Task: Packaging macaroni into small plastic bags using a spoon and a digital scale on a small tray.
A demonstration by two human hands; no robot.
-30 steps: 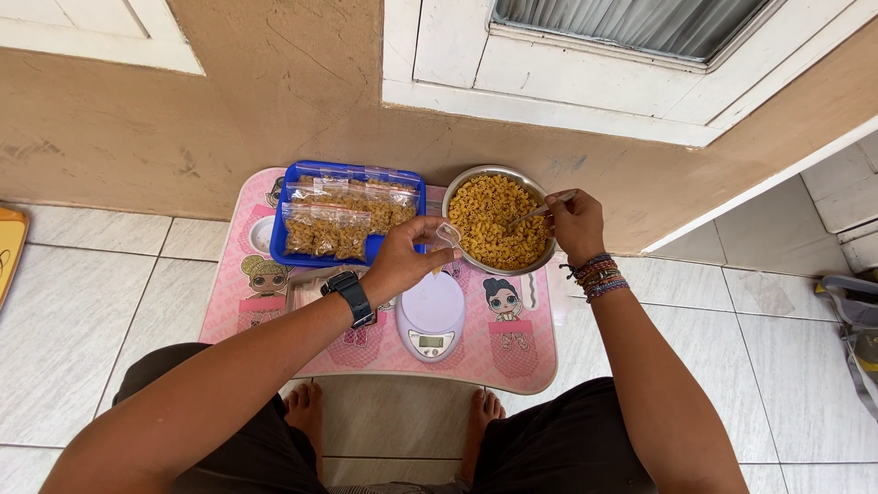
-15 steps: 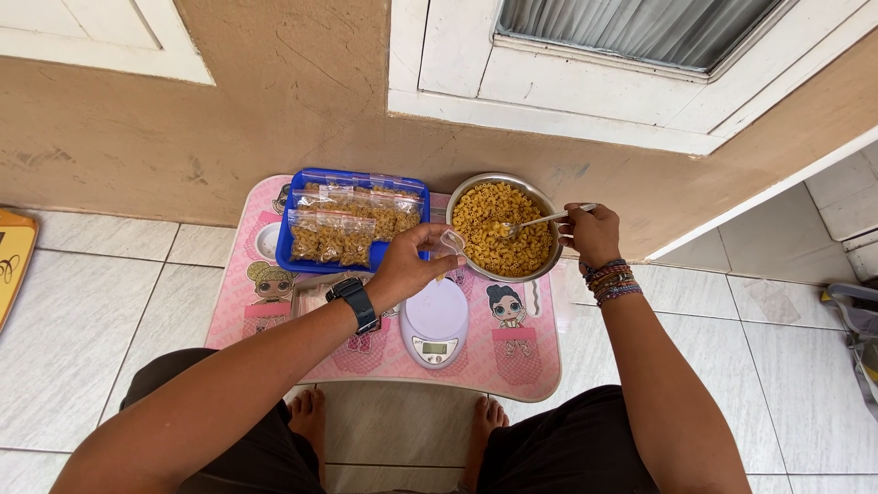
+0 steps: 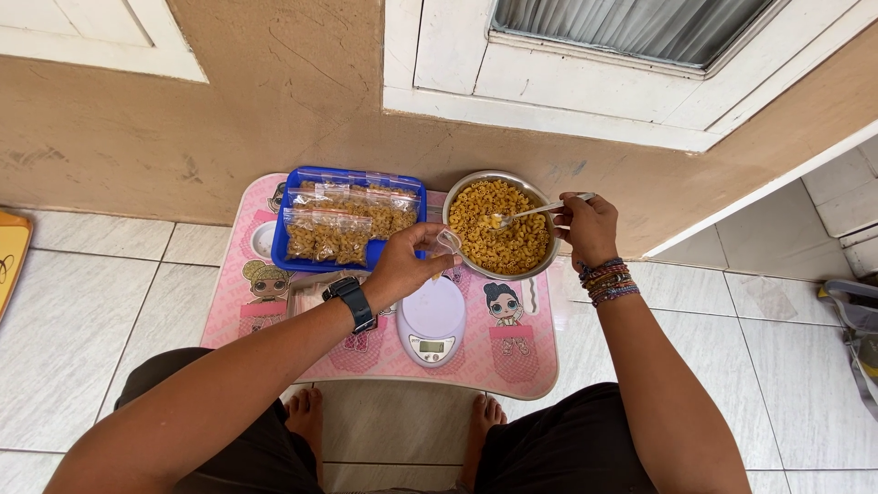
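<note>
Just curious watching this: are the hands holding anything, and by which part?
The right hand holds a metal spoon by its handle end, over the bowl. The left hand pinches a small clear bag by its rim.

Scale (image 3: pixel 432 320) readout too small

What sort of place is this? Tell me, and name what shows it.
Probably a home porch or doorstep used for packing snacks: a tiled floor against a plastered wall, and a low pink folding table carrying a kitchen scale, a metal bowl of macaroni and filled bags.
</note>
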